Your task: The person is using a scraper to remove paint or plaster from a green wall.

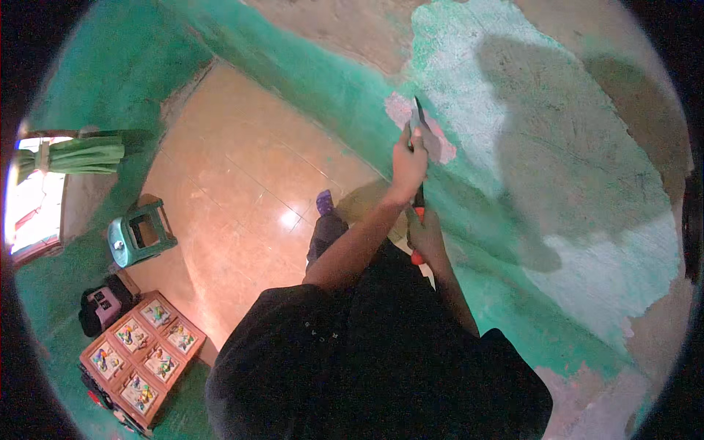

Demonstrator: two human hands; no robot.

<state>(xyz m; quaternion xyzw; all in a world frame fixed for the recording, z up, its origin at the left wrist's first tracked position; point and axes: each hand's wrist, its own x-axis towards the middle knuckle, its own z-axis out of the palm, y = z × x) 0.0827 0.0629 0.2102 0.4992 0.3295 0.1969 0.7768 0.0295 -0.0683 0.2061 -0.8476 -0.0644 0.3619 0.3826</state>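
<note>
Both my hands hold one long bladed hand tool (419, 198), which looks like a scraper with a black and orange handle. My left hand (410, 162) grips it high up, close to the grey metal blade (417, 113). Lower down, my right hand (428, 234) is closed around the orange part, and a red-orange end shows below it. The blade tip points up over a pinkish bare patch (397, 108) in the green painted wall (352, 104). Whether the edge touches the wall, I cannot tell.
A large whitish patch (462, 93) and brown bare areas break the wall paint. On the tiled floor (242, 165) stand a teal plastic stool (124, 242) and a wooden cabinet (148, 319) with decorated panels. A pink and black object (104, 305) sits beside it. A green curtain (88, 155) hangs at the window.
</note>
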